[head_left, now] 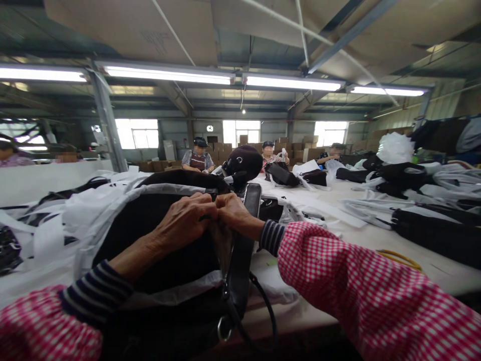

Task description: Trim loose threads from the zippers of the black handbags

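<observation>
A large black bag (pixel 176 265) lies in front of me, with white tissue paper (pixel 173 189) along its edges. A black strap-like side panel (pixel 242 250) runs down its right side, beside a zipper (pixel 226 286) and a metal ring (pixel 224 328). My left hand (pixel 191 213) is closed over the bag's upper right part, its fingers pinched. Touching it fingertip to fingertip, my right hand (pixel 233 210) is closed at the bag's zipped edge. Exactly what part of the bag sits between the fingertips is hidden. A thin black cord (pixel 268 306) hangs at the right of the bag.
More black bags (pixel 436 225) with white wrapping lie on the white table (pixel 323 200) to the right. White paper strips (pixel 48 240) are heaped at left. A yellow ring-shaped item (pixel 400 258) lies by my right sleeve. Co-workers (pixel 198 155) sit across the table.
</observation>
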`<state>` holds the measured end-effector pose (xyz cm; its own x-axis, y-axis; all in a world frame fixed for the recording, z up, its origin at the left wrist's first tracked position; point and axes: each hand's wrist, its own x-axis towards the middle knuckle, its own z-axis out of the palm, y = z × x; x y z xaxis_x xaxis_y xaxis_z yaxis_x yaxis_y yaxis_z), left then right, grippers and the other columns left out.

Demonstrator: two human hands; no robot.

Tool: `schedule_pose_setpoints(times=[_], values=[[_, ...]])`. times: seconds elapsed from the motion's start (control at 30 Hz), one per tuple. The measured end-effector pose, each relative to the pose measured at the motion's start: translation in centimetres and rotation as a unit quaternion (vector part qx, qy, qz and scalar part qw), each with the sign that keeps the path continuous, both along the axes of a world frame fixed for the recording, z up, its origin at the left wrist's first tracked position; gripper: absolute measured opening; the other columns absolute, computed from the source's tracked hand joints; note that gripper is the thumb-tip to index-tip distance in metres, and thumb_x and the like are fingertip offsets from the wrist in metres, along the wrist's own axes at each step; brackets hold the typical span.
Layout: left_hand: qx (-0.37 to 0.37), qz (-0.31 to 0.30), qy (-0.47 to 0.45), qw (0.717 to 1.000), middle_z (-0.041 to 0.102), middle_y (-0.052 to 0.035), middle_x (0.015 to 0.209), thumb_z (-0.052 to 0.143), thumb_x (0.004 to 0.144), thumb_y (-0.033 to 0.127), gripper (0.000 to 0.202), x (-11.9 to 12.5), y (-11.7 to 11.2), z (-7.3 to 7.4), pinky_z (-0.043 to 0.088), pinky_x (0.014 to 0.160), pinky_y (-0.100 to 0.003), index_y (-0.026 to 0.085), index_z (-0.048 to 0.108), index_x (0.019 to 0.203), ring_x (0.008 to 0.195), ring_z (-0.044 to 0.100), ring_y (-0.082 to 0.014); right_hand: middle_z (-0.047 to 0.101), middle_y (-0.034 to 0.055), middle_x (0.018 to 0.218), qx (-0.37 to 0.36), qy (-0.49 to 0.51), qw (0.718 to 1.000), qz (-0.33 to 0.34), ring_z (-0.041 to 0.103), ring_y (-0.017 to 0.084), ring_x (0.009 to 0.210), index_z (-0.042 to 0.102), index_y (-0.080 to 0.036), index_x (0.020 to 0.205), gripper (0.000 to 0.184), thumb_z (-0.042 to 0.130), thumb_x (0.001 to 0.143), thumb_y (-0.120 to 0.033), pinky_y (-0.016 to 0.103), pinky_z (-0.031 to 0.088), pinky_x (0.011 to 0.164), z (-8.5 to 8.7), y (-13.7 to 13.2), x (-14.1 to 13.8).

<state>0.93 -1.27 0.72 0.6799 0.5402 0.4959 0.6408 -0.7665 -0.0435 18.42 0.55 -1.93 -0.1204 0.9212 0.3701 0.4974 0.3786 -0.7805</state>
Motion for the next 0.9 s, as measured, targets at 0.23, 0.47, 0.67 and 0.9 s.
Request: schedule_pose_setpoints(times=[0.23,0.47,0.67,0.9], values=[[-0.026,-0.004,0.03,0.999,0.067,-0.0011,0.103,0.066,0.092,0.032,0.01,-0.8,0.7,-0.7,0.045,0.089,-0.037,0.025,0.065,0.097,0.1,0.063,-0.0236,0.062,-0.0004,0.074,0.088,-0.208,0.973,-0.038,0.058,0.015,0.076,0.075,-0.018,0.083,0.013,0.064,0.088,-0.024,0.025,0.036,0.066,0.1,-0.4,0.8],[-0.062,-0.018,0.057,0.996,0.067,0.0012,0.123,0.056,0.101,0.045,0.022,-1.2,0.5,-2.0,0.044,0.102,-0.038,0.033,0.067,0.116,0.122,0.056,-0.0221,0.063,0.0096,0.112,0.247,-0.405,0.88,0.008,0.056,0.019,0.101,0.065,-0.015,0.106,0.017,0.049,0.101,-0.015,0.028,0.043,0.081,-2.1,-5.1,3.7],[-0.078,0.001,0.049,0.996,0.066,-0.0018,0.127,0.054,0.101,0.046,0.029,-0.9,0.1,-2.1,0.044,0.102,-0.042,0.032,0.065,0.125,0.12,0.057,-0.023,0.066,0.0084,0.104,0.225,-0.438,0.87,0.018,0.055,0.024,0.101,0.061,-0.017,0.101,0.031,0.064,0.098,-0.047,0.036,0.045,0.084,-2.6,-8.6,4.5],[-0.095,0.002,0.05,0.994,0.066,-0.0044,0.129,0.055,0.099,0.047,0.036,-0.8,0.6,-2.2,0.044,0.103,-0.047,0.033,0.065,0.13,0.127,0.054,-0.0271,0.07,0.0075,0.099,0.197,-0.477,0.856,0.028,0.061,0.023,0.097,0.065,-0.016,0.095,0.009,0.059,0.094,-0.022,0.035,0.048,0.078,-3.5,-7.1,3.1]])
